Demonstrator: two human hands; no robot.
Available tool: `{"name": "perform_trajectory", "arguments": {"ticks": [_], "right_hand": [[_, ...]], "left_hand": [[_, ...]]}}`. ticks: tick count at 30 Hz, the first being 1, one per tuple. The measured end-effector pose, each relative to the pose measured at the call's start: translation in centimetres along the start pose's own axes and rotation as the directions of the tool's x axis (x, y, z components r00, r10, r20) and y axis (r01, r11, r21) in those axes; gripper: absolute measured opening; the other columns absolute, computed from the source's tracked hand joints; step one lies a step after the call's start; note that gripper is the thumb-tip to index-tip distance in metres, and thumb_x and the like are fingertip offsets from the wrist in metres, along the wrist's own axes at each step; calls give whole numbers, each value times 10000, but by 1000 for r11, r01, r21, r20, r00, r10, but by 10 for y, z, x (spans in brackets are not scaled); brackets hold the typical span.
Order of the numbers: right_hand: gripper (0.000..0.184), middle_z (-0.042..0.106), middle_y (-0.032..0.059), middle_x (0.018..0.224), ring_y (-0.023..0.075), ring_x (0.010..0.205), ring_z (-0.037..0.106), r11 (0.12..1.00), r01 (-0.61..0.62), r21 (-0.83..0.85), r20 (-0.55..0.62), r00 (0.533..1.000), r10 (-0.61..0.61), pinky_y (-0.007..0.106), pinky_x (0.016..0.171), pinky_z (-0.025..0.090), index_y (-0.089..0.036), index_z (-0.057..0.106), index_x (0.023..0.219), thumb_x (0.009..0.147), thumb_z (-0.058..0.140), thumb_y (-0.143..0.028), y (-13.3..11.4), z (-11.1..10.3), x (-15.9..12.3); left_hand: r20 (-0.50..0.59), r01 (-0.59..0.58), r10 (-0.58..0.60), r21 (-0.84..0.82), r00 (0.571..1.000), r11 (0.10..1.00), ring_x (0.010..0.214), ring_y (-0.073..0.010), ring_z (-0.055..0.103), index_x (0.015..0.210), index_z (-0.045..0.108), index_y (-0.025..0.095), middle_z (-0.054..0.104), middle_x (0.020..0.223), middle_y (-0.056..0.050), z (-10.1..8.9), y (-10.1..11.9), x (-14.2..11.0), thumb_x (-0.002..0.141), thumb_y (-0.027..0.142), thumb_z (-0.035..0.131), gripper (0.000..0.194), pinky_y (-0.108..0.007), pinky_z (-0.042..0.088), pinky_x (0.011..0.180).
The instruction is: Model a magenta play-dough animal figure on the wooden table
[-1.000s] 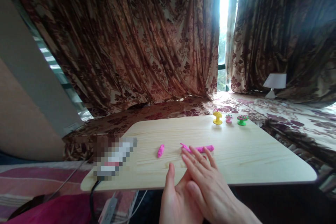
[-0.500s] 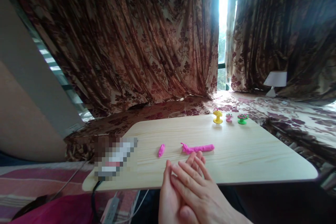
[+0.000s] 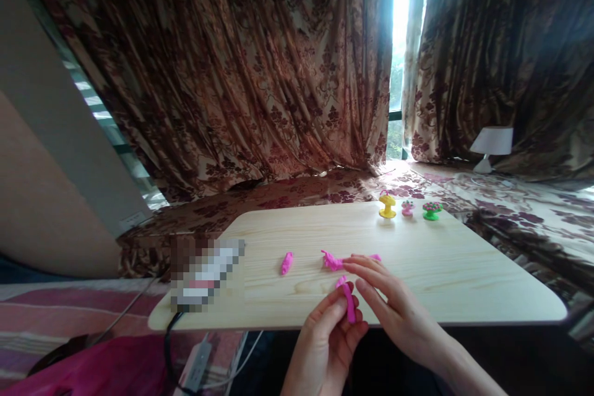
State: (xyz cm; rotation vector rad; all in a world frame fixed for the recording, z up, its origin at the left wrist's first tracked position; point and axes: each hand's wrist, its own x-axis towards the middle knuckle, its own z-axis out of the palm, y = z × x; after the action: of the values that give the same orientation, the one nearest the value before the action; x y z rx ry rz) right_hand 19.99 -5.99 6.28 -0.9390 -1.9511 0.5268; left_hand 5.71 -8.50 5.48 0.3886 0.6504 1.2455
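Observation:
A short strip of pink modelling clay (image 3: 351, 307) is pinched between the thumb and fingers of my left hand (image 3: 327, 328), near the table's front edge. My right hand (image 3: 394, 300) is beside it with fingers stretched out, holding nothing that I can see. Behind the right fingers lies a longer pink clay roll (image 3: 332, 261), ragged at its left end and partly covered by that hand. Farther left, a small pink clay piece (image 3: 287, 263) rests on the pale wooden table (image 3: 264, 235).
Yellow (image 3: 387, 205), pink (image 3: 407, 208) and green (image 3: 432, 211) mushroom-like clay figures stand at the table's back right. A blurred-out object (image 3: 207, 277) with a black cable lies at the left. Beyond the table are a white lamp (image 3: 492, 141) and patterned curtains (image 3: 260, 74).
My palms, pressed together before, have come apart. The pink clay strip now shows in my left hand. My right hand has moved up and right, over the long roll.

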Motion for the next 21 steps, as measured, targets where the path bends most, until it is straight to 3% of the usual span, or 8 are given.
{"name": "perform_trajectory", "arguments": {"ticks": [5,11,14,15,17,19,21], "right_hand": [[201,613,31,1038,162,1020,552,989,12,144,36,999,-17,315,914,446,-244,632,1028,896,496,-178,-9,-14,1],[145,605,25,962,159,964,555,986,17,166,56,998,-26,293,876,443,-225,646,934,854,560,-140,-17,-13,2],[129,608,16,952,159,962,555,986,25,163,37,999,-31,284,869,440,-229,640,922,842,579,-148,-15,-13,3],[145,607,17,974,160,975,553,987,26,161,23,999,-30,283,875,438,-235,631,956,845,577,-160,-12,-14,4],[196,603,21,1020,161,999,550,991,26,134,-20,1000,-23,286,890,430,-246,605,1038,859,556,-179,1,-15,7],[213,605,30,1035,162,995,556,999,11,38,-43,999,-9,287,883,432,-240,594,1064,875,520,-178,18,-14,11],[209,617,33,1012,162,963,570,994,0,-114,1,1000,0,278,853,440,-233,618,1023,872,499,-150,33,-9,14]], "left_hand": [[44,-21,17,101,999,995,599,-103,580,916,691,107,643,724,-42,-1,5,-3,765,141,629,167,-229,494,579],[134,-55,33,159,990,986,550,-82,514,800,678,119,568,632,-2,1,0,-6,818,224,573,149,-218,437,550],[155,-133,88,313,984,940,560,-81,499,835,672,130,561,618,5,-1,4,-5,821,280,576,178,-220,424,589],[159,-188,132,421,978,887,581,-89,508,883,671,137,573,626,4,-4,8,-2,815,289,583,188,-226,426,617],[183,-338,296,682,937,648,660,-122,543,956,662,164,616,688,-9,-15,19,11,800,301,595,219,-251,431,683],[285,-430,479,874,830,225,768,-167,569,961,654,200,652,834,-29,-30,31,28,775,301,605,217,-294,429,746],[298,-419,541,901,787,114,769,-194,554,865,657,200,637,798,-28,-45,41,46,733,253,625,146,-340,409,779]]}}
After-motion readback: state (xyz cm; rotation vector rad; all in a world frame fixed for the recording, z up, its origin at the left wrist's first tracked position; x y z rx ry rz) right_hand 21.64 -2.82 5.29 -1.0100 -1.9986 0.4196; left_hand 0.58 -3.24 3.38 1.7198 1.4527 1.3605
